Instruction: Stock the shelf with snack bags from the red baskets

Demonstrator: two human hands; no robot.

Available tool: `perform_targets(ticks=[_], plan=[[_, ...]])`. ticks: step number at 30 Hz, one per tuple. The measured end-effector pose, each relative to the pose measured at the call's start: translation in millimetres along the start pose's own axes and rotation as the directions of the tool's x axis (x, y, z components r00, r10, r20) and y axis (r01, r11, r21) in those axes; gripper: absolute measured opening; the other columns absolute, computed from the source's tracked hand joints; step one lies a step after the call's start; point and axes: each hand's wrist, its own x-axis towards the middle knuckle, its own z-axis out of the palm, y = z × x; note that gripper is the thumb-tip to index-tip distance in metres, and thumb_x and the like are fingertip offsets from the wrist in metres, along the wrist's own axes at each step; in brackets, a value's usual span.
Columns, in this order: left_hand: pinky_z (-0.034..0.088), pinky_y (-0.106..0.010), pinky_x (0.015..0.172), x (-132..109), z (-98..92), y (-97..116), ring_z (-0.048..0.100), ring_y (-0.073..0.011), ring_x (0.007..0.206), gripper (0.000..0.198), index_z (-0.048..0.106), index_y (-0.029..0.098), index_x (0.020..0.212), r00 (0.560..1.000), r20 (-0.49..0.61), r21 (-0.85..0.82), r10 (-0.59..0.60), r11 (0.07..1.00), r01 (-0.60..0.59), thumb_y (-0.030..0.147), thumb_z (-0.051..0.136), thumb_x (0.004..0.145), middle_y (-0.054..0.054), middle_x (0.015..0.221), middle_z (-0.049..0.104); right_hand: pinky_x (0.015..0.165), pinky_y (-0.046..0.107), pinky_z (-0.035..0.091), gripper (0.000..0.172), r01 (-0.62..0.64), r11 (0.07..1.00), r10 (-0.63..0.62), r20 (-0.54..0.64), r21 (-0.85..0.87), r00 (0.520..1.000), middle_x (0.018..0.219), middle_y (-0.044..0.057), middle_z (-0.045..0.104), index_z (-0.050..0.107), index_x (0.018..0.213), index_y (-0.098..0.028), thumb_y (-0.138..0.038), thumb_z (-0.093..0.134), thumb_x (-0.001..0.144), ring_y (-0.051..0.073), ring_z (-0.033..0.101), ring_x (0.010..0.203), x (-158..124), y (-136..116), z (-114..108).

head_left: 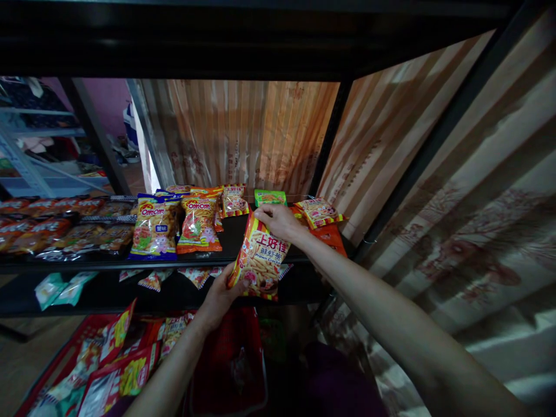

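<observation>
Between my two hands, a bag of prawn crackers (pixel 263 255) in yellow and red print is held upright, tilted a little, in front of the shelf edge. My left hand (pixel 223 295) grips its lower left corner, thumb on the front. Fingers of my right hand (pixel 278 220) pinch the top edge. Behind it on the black shelf stand a blue snack bag (pixel 154 226) and an orange snack bag (pixel 198 223). Farther back are a similar cracker bag (pixel 234 200), a green packet (pixel 269 197) and, at the right, another yellow-and-red bag (pixel 319 212) lying on other packets.
Packaged breads (pixel 43 231) line the shelf's left part. A lower shelf holds teal packets (pixel 65 288) and small triangular packs (pixel 155 280). Below are a red basket full of snack bags (pixel 119 370) and another red basket (pixel 226 370). Black posts (pixel 332 139) and draped curtains (pixel 434 191) bound the right.
</observation>
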Motion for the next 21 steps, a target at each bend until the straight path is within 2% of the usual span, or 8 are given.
perform_targets(ticks=[4,6,9,12,15,17,21], plan=[[0.048,-0.037,0.089,-3.6,-2.5,-4.5,0.063,-0.0237,0.1,0.05,0.054,0.021,0.122,0.998,-0.044,-0.16,-0.053,0.986,0.046,0.033,0.069,0.075,-0.007,0.112,0.067,0.072,0.024,0.043,0.024,0.082,0.979,-0.082,-0.005,0.189,0.997,0.088,0.001,0.068,0.067,0.09,-0.018,-0.036,0.052,0.084,0.013,0.06,0.08,3.5,0.9,-0.1],[0.048,-0.038,0.089,-6.1,-5.3,-6.2,0.062,-0.0239,0.102,0.049,0.053,0.022,0.123,0.997,-0.04,-0.242,-0.062,0.969,0.05,0.032,0.067,0.077,-0.008,0.114,0.065,0.079,0.027,0.044,0.026,0.055,0.965,-0.056,-0.002,0.258,0.998,0.099,0.003,0.068,0.067,0.098,-0.018,-0.036,0.055,0.083,0.014,0.06,0.088,1.8,4.3,-3.3],[0.048,-0.038,0.09,-10.0,-11.4,-7.9,0.061,-0.0244,0.105,0.046,0.054,0.021,0.122,0.997,-0.051,-0.323,-0.066,0.945,0.046,0.029,0.066,0.079,-0.009,0.117,0.064,0.077,0.028,0.045,0.027,-0.098,0.939,0.079,0.069,0.33,0.994,0.094,0.004,0.07,0.07,0.093,-0.018,-0.039,0.059,0.079,0.016,0.062,0.085,-7.7,12.3,-8.0],[0.048,-0.037,0.091,-13.0,-17.3,-10.0,0.061,-0.024,0.105,0.044,0.054,0.02,0.121,0.994,-0.083,-0.365,-0.077,0.93,0.041,0.027,0.066,0.079,-0.009,0.116,0.065,0.069,0.027,0.046,0.029,-0.262,0.85,0.207,0.168,0.458,0.964,0.086,0.003,0.071,0.071,0.089,-0.017,-0.041,0.065,0.073,0.014,0.061,0.076,-20.8,19.1,-9.2],[0.048,-0.036,0.091,-14.3,-20.3,-11.9,0.062,-0.0236,0.104,0.042,0.057,0.02,0.118,0.994,-0.078,-0.372,-0.082,0.927,0.047,0.026,0.067,0.078,-0.009,0.114,0.066,0.063,0.025,0.045,0.03,-0.339,0.76,0.237,0.249,0.555,0.939,0.079,0.002,0.07,0.07,0.086,-0.017,-0.039,0.07,0.067,0.012,0.059,0.067,-28.3,22.6,-6.7],[0.048,-0.036,0.09,-14.6,-20.3,-13.1,0.062,-0.0237,0.104,0.039,0.058,0.019,0.115,0.994,-0.069,-0.368,-0.088,0.928,0.057,0.026,0.067,0.078,-0.009,0.113,0.066,0.06,0.023,0.043,0.024,-0.322,0.771,0.236,0.224,0.549,0.946,0.072,0.0,0.068,0.069,0.08,-0.016,-0.035,0.071,0.065,0.011,0.058,0.063,-28.8,24.2,-3.6],[0.05,-0.035,0.087,-15.7,-18.3,-16.4,0.063,-0.0235,0.102,0.037,0.059,0.019,0.114,0.994,-0.049,-0.354,-0.1,0.932,0.076,0.026,0.067,0.078,-0.009,0.112,0.066,0.058,0.023,0.039,0.015,-0.146,0.926,0.145,0.031,0.348,0.989,0.065,-0.002,0.064,0.067,0.072,-0.016,-0.03,0.062,0.073,0.011,0.055,0.06,-25.2,27.0,1.3]])
